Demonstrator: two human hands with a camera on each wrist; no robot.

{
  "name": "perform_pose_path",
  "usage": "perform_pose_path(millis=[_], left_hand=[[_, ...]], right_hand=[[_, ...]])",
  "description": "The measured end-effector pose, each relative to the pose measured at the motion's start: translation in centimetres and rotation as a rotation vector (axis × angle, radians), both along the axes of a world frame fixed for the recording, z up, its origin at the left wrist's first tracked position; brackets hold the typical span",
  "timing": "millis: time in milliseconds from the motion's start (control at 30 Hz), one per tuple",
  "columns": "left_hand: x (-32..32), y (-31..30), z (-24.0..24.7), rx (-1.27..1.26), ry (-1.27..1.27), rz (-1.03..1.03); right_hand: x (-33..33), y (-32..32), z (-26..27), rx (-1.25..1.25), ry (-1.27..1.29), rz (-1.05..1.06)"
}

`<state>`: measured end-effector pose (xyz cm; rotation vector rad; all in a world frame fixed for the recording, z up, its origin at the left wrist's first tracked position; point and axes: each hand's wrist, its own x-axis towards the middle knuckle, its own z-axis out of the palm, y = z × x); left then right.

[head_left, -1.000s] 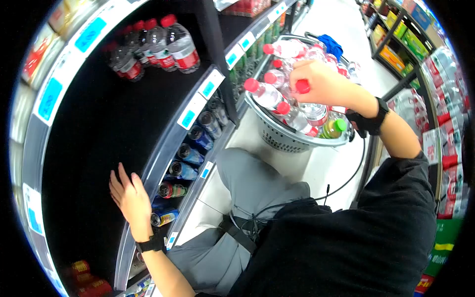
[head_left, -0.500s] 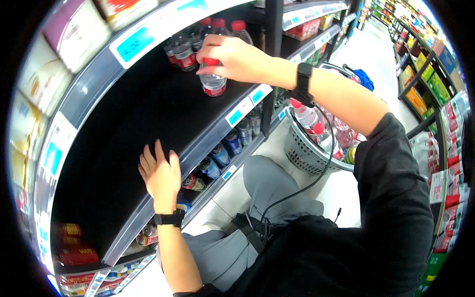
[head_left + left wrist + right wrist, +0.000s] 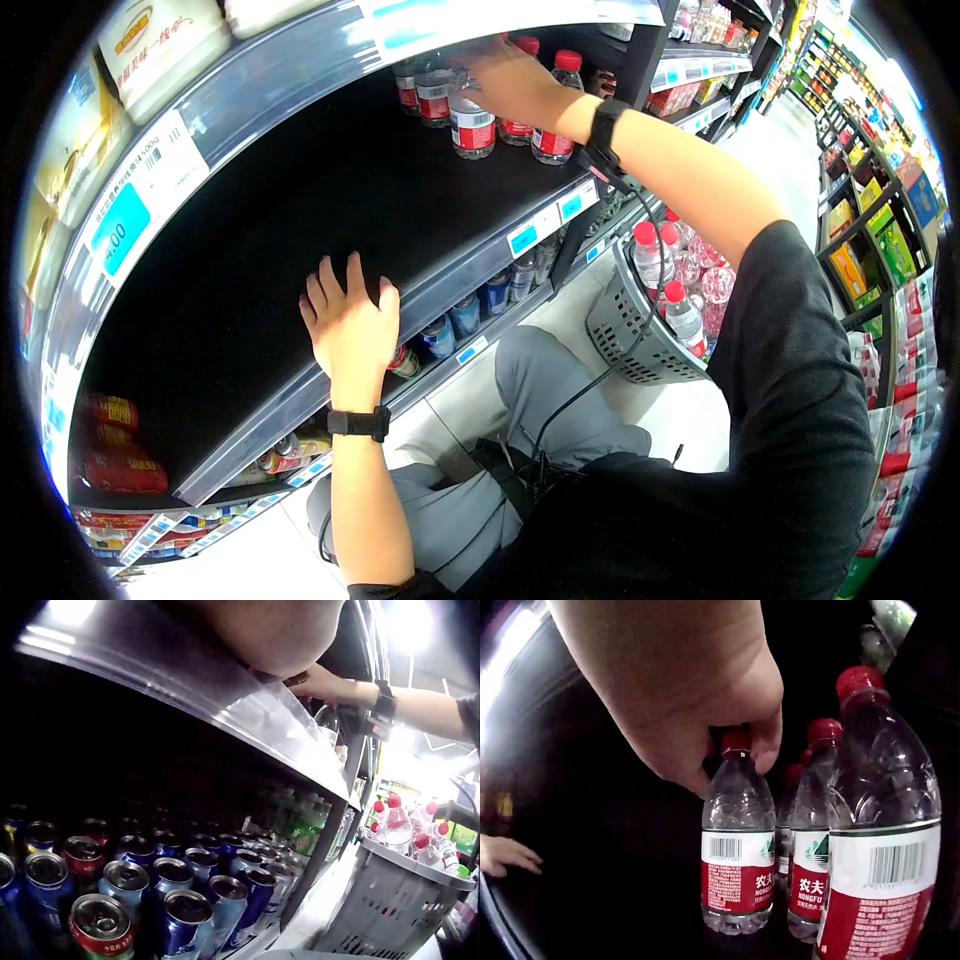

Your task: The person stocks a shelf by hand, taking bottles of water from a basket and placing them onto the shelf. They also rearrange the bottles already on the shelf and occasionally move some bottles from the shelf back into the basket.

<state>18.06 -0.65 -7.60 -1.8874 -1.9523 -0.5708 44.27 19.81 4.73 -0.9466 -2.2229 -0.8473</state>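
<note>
My right hand (image 3: 520, 82) is inside the dark shelf, its fingers and thumb round the red cap of a clear water bottle (image 3: 739, 847). That bottle stands upright, its red-and-white label facing out, beside a row of matching water bottles (image 3: 885, 825) in the right wrist view. My left hand (image 3: 352, 322) lies with fingers spread at the front edge of the same black shelf (image 3: 270, 240), away from the bottles. In the left wrist view, part of that hand covers the top of the picture.
A grey basket (image 3: 640, 345) holding several red-capped bottles stands on the floor to the right. Below the shelf edge are rows of drink cans (image 3: 187, 922). Red packages (image 3: 125, 465) sit at the shelf's near left end. A cable (image 3: 600, 375) hangs from my right wrist.
My right hand went from the basket to the shelf with a water bottle, then further back to the row of bottles. The left hand stays spread by the shelf edge.
</note>
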Motion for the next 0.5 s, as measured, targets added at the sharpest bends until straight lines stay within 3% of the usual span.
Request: perform_pose_path(millis=[33, 100, 167, 233, 500], left_hand=[[0.0, 0.0, 0.0, 0.000, -0.003, 0.005], [-0.1, 0.1, -0.1, 0.015, 0.011, -0.010], [-0.2, 0.1, -0.1, 0.023, 0.014, -0.012], [-0.1, 0.0, -0.1, 0.033, 0.022, -0.027], [-0.2, 0.0, 0.0, 0.038, 0.008, -0.035]], right_hand=[[0.0, -0.8, -0.2, 0.000, -0.003, 0.005], [-0.5, -3.5, 0.1, -0.060, -0.281, -0.098], [-0.8, -3.8, -1.6, -0.130, -0.277, -0.084], [-1.2, -4.3, -2.4, -0.398, -0.238, -0.165], [-1.2, -2.4, -3.8, -0.456, -0.166, -0.170]])
